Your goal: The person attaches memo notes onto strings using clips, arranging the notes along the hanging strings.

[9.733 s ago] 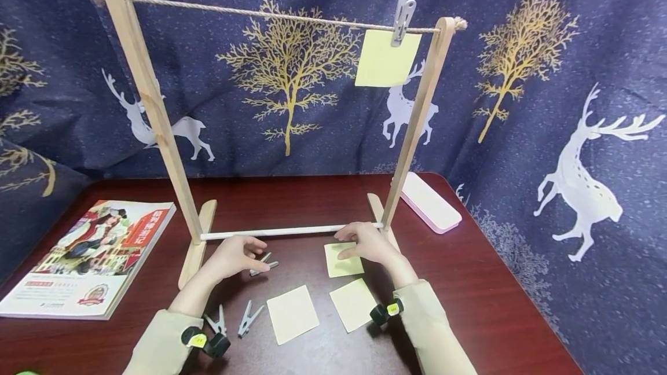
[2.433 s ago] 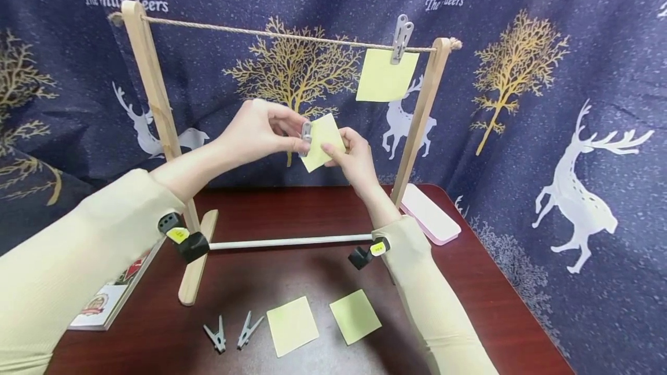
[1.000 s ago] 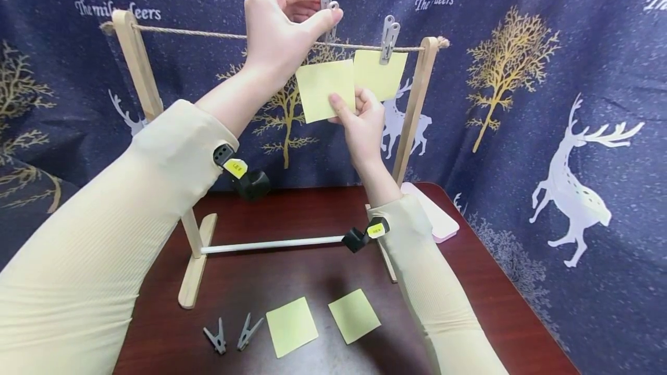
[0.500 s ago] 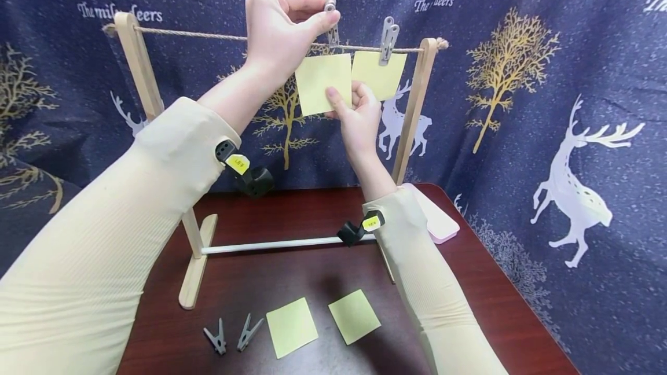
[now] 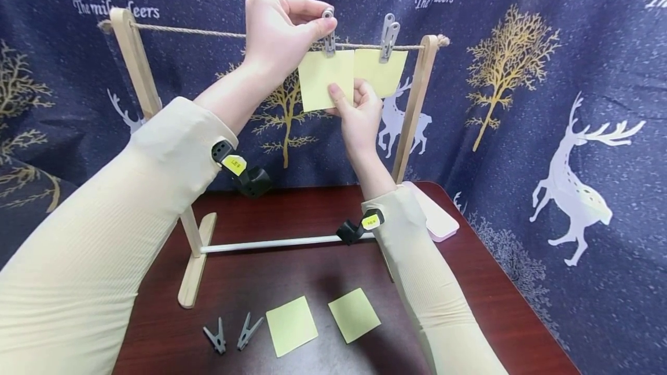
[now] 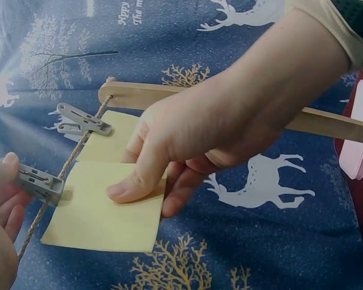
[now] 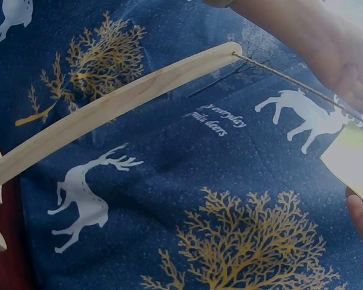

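My left hand (image 5: 283,33) pinches a grey clothespin (image 5: 329,39) at the rope (image 5: 198,32). The clothespin's lower end overlaps the top edge of a yellow sticky note (image 5: 320,77). That note is pinched at its lower right between the thumb and fingers of my right hand (image 5: 362,117). Just right of it, a second sticky note (image 5: 388,77) hangs from the rope under another grey clothespin (image 5: 388,39). In the left wrist view, the pinched clothespin (image 6: 41,183) reaches across the rope onto the note (image 6: 103,217).
Two grey clothespins (image 5: 216,335) (image 5: 249,331) lie on the dark red table (image 5: 250,282), beside two more sticky notes (image 5: 292,327) (image 5: 355,315). Wooden posts (image 5: 136,68) (image 5: 415,109) hold the rope, with a white rod (image 5: 276,243) between their feet. A pink-white case (image 5: 432,216) lies back right.
Both hands rose from the table with a clothespin and a note. Over the last second the note moved up to the rope, and the clothespin came down over its top edge.
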The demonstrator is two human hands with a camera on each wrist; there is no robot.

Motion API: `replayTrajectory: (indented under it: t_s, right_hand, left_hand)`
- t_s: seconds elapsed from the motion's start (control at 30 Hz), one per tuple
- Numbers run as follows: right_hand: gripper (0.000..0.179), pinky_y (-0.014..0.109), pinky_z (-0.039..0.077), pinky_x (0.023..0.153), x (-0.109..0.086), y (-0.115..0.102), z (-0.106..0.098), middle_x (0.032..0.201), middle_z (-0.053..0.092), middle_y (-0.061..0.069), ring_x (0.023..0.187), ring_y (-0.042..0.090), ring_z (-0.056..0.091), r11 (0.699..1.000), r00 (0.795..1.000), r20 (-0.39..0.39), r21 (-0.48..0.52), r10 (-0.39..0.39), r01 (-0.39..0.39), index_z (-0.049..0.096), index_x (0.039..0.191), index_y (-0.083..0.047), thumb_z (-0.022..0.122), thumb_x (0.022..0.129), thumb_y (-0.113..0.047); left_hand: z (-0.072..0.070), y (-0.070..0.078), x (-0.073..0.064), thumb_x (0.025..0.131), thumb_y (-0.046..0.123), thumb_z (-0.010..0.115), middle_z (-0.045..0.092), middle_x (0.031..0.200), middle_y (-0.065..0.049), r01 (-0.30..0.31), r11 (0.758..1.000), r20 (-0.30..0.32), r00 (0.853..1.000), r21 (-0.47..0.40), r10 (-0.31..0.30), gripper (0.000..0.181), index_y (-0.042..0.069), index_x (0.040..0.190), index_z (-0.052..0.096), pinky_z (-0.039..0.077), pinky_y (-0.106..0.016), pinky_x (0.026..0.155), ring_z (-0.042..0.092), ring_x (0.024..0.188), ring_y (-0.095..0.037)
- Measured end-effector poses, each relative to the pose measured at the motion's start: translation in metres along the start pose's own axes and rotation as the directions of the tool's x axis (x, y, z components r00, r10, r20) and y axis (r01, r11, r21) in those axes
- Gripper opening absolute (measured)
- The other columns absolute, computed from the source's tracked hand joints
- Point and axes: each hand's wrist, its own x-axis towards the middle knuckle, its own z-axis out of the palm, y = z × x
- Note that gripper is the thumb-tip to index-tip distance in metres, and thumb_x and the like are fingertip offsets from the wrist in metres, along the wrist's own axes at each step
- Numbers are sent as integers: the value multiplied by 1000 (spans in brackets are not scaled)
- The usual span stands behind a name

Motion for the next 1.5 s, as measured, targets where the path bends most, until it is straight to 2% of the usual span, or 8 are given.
replayTrajectory:
  t_s: [0.2,0.53,0.73,0.87,1.03,1.2,1.5]
  right_hand:
    - [22,26,58,64,1,0,0,96,68,26,68,6,68,1000,1000,-10,6,9,-9,56,109,12,64,91,1]
    - [24,24,57,63,3,1,1,104,65,35,69,5,68,1000,1000,0,1,-1,1,56,110,13,64,91,1]
    - [24,26,57,64,4,1,2,96,68,24,69,6,68,1000,1000,-3,14,9,-9,56,110,13,64,91,1]
    - [24,28,58,64,5,1,2,91,68,16,68,6,67,1000,1000,-3,19,11,-11,56,110,13,64,91,1]
    - [23,22,56,60,5,1,4,87,67,12,67,6,67,999,1000,-6,35,10,-10,55,109,13,64,91,2]
    - [21,27,57,62,5,1,5,82,67,5,66,6,67,999,1000,-14,34,17,-16,56,107,11,65,91,1]
    - [21,24,57,63,2,1,4,86,67,10,65,5,67,999,999,12,8,42,-42,56,108,11,64,92,-1]
  left_hand:
    - [1,-2,0,86,18,76,76,100,-5,16,999,20,1000,52,-17,21,8,104,77,50,-14,70,69,76,2]
    - [2,1,1,86,18,75,75,103,-5,14,996,37,999,90,-18,23,8,106,76,52,-14,73,71,82,-1]
    - [2,0,0,86,19,76,75,106,-6,14,993,63,998,118,-22,26,8,110,75,54,-15,75,72,87,-4]
    - [1,-1,0,85,18,76,75,105,-7,3,993,63,998,115,-10,26,8,110,75,54,-15,75,72,86,-4]
    - [1,-2,-1,86,18,76,75,104,-7,-19,992,73,997,126,10,26,8,110,75,54,-15,75,72,87,-5]
    - [2,-2,-2,87,20,74,75,106,-9,-51,986,98,995,161,36,29,8,114,73,54,-16,78,73,92,-11]
    - [3,-6,-5,88,22,74,73,112,-10,-118,973,119,988,199,96,38,8,123,68,54,-18,83,72,99,-16]
